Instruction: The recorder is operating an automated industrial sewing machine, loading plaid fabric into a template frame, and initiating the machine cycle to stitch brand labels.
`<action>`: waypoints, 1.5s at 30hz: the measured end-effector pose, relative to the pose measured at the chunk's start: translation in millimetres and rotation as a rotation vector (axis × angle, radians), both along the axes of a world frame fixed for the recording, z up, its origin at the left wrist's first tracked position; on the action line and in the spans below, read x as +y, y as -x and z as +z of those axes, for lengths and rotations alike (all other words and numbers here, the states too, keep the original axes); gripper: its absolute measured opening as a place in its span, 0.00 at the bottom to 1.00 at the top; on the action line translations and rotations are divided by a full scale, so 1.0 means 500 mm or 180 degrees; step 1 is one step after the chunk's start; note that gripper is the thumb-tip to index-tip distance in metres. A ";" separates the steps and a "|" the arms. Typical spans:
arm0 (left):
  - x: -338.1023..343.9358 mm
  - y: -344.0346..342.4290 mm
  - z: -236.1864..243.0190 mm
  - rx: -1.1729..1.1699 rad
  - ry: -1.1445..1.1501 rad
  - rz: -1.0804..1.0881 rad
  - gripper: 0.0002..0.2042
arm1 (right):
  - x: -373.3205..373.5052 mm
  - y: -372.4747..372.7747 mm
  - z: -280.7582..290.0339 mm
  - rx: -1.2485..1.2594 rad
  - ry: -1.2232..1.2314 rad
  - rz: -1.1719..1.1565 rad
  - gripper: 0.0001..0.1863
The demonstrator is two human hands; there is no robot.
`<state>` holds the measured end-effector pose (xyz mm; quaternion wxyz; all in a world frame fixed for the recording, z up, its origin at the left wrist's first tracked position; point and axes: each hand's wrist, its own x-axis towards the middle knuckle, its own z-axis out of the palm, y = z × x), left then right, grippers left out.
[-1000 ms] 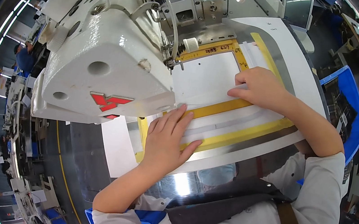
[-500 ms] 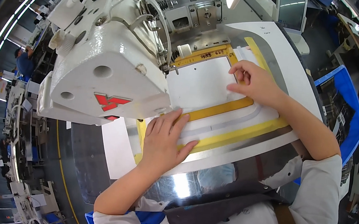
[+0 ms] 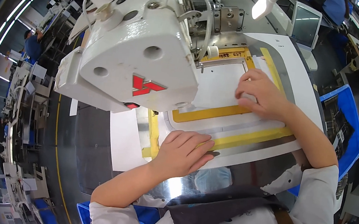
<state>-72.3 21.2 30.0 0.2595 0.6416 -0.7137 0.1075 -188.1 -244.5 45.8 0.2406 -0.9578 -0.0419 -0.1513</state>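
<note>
My left hand (image 3: 181,152) lies palm down on the near edge of a flat work plate, its fingers stretched over a strip of yellow tape (image 3: 248,137). At the right side of a yellow rectangular frame (image 3: 208,114), my right hand (image 3: 261,95) hovers or rests with bent fingers and the thumb apart; I see nothing held. Inside the frame lies white sheet material (image 3: 216,87). A white sewing machine head (image 3: 137,56) overhangs the frame's left part and hides it. The needle area is mostly hidden.
A large white sheet (image 3: 124,136) lies beneath the plate on the dark glossy table (image 3: 89,145). A lamp (image 3: 262,7) and a screen (image 3: 307,22) stand at the back. On the right is a blue bin (image 3: 351,130) with dark patterned cloth. Other people work farther off.
My left hand has slid from the yellow frame toward the plate's near edge. My right hand has come slightly nearer along the frame's right side. The whole view has shifted.
</note>
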 end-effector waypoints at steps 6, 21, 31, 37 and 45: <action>-0.001 -0.013 -0.001 -0.0089 -0.0060 -0.0331 0.12 | 0.137 -0.096 -0.029 0.0231 0.0136 0.0880 0.20; 0.584 -0.181 0.000 0.0980 0.4148 0.4175 0.09 | 0.127 0.121 0.038 -0.0120 0.0939 0.0949 0.30; 0.672 -0.082 -0.734 0.0969 -0.1126 0.4472 0.10 | 0.217 0.074 -0.029 0.0446 0.0687 0.2006 0.24; 0.616 -0.113 -0.777 0.1716 -0.0873 0.4583 0.08 | 0.244 0.021 -0.025 0.0447 0.0813 0.2386 0.23; 0.601 -0.068 -0.598 0.1786 -0.0810 0.5614 0.05 | 0.300 -0.060 -0.037 0.0453 0.0541 0.3251 0.20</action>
